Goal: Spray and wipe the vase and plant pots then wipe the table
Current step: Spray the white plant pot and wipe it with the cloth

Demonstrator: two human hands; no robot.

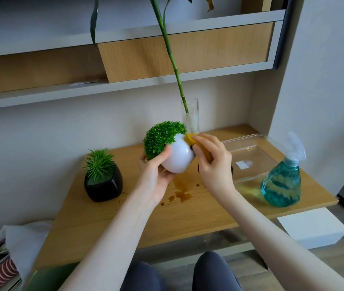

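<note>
bamboo stalk (168, 49) cut off at top edge, yellow cloth (191, 139) mostly hidden under right hand (214, 162)

The white pot (177, 160) with green foliage is gripped; a yellow cloth (196, 143) presses its right side. Left of the grip a black pot (103, 184); right, a teal spray bottle (280, 183); below, brown stains (181, 193).

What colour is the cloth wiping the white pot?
Yellow cloth, seen in the head view.

bare forearms (125, 227), no sleeves; dark grey trousers (215, 271).
</note>
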